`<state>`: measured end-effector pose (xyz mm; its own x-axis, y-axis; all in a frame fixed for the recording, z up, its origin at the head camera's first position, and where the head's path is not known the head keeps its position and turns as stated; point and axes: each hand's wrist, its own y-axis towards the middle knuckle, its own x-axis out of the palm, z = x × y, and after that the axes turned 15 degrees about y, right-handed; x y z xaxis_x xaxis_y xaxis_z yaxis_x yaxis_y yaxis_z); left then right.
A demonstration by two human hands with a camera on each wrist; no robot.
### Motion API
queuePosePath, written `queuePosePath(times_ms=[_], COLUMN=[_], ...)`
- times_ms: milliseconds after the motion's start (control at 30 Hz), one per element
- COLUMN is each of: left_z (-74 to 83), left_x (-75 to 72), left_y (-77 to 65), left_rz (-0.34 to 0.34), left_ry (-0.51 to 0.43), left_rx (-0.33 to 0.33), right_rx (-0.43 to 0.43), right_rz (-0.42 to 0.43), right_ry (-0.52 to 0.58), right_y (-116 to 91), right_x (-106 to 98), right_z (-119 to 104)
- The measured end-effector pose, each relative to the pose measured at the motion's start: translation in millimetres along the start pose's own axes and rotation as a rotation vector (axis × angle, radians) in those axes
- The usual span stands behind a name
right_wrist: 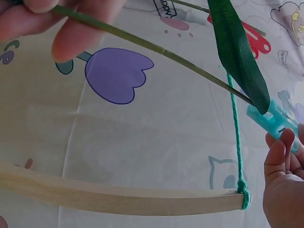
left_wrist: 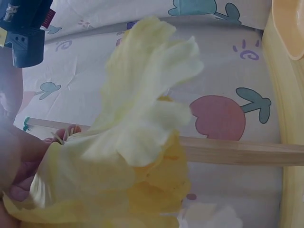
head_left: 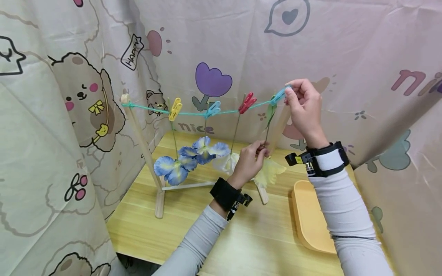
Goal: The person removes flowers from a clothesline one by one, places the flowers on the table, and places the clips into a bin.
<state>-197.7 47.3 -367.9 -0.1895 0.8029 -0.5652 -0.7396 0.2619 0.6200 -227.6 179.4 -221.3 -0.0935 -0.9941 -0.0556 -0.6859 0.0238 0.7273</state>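
Note:
My right hand [head_left: 305, 109] pinches a light blue clothespin [right_wrist: 271, 119] at the right part of a green string [head_left: 224, 112]. The clothespin's tip meets the stem end beside a long green leaf [right_wrist: 240, 52]. Lower down, my left hand [head_left: 249, 163] pinches the same stem [right_wrist: 161, 51] between thumb and fingers. That stem belongs to a pale yellow artificial flower [left_wrist: 128, 142], which hangs head down below the left hand. Whether the clothespin's jaws have closed on string and stem, I cannot tell.
Yellow [head_left: 175, 109], blue [head_left: 212, 109] and red [head_left: 247, 102] clothespins hold blue flowers [head_left: 176, 170] and a white flower [head_left: 224, 163] upside down on the string. A wooden frame [head_left: 143, 147] carries it. An orange tray [head_left: 299, 218] stands on the table [head_left: 138, 226] at right.

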Motion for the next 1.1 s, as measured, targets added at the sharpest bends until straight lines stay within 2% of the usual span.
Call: queuePosePath(times_ms=[233, 400, 533, 633, 667, 733, 867, 967, 1100], left_z=[-0.9, -1.9, -2.7, -5.9, -7.3, -11.2, -16.9, -19.4, -20.5], left_x=[-2.3, -1.2, 1.7, 6.9, 9.1, 14.3, 21.6, 25.1, 29.9], left_y=[-3.3, -14.2, -24.3, -36.5, -41.8, -53.8, -77.8, -93.3, -111.3], left_rz=[0.005, -0.025, -0.054, -0.095, -0.114, -0.155, -0.248, -0.303, -0.361], left_ry=[0.003, 0.002, -0.007, -0.014, -0.021, -0.044, -0.12, -0.161, -0.184], left_rx=[0.003, 0.008, -0.006, -0.032, -0.044, -0.074, -0.154, -0.217, -0.282], right_rx=[0.03, 0.03, 0.023, 0.038, 0.047, 0.088, 0.259, 0.39, 0.434], right_rz=[0.039, 0.074, 0.15, 0.221, 0.237, 0.249, 0.197, 0.111, -0.036], right_ry=[0.158, 0.203, 0.29, 0.371, 0.368, 0.315, -0.011, -0.278, -0.567], right_y=[-4, -10, -16, -22, -25, -34, -63, -92, -133], right_x=[-3, -14, -26, -40, -46, -60, -92, -117, -148], right_z=[-9, 1, 7, 7, 8, 12, 31, 50, 77])
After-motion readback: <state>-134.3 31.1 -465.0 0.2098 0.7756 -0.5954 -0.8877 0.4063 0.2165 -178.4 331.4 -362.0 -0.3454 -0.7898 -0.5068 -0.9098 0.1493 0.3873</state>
